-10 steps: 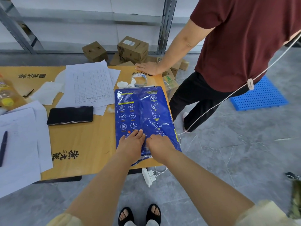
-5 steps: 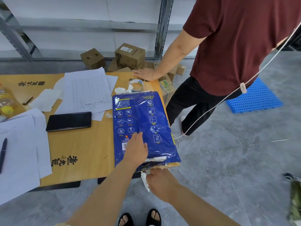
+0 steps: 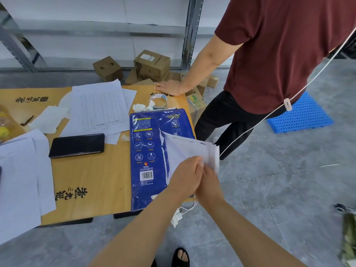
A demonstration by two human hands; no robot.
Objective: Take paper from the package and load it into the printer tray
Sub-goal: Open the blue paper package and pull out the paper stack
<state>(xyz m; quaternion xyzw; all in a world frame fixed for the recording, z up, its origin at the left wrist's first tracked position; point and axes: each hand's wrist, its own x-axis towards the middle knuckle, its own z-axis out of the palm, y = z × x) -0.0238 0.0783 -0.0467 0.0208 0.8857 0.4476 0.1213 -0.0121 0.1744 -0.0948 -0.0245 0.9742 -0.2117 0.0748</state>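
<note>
A blue paper package [image 3: 148,157] lies lengthwise on the right part of the wooden table [image 3: 92,176], its near end over the table edge. A thin stack of white sheets [image 3: 188,149] comes out of it, lifted and bent up to the right. My left hand [image 3: 185,174] and my right hand [image 3: 209,182] meet at the near corner of that stack and both pinch it. The sheets hide the right half of the package. No printer or tray is in view.
On the table lie a black phone [image 3: 77,145], printed sheets [image 3: 100,108], loose white papers [image 3: 19,180], a tape roll [image 3: 159,101] and crumpled tissue. Another person [image 3: 279,54] stands at the table's far right corner, a hand on it. Cardboard boxes [image 3: 151,64] and a blue plastic mat [image 3: 300,116] are on the floor.
My left hand left the top of the package and joined my right hand. Together they have drawn white sheets up out of the package's near end, towards the right.
</note>
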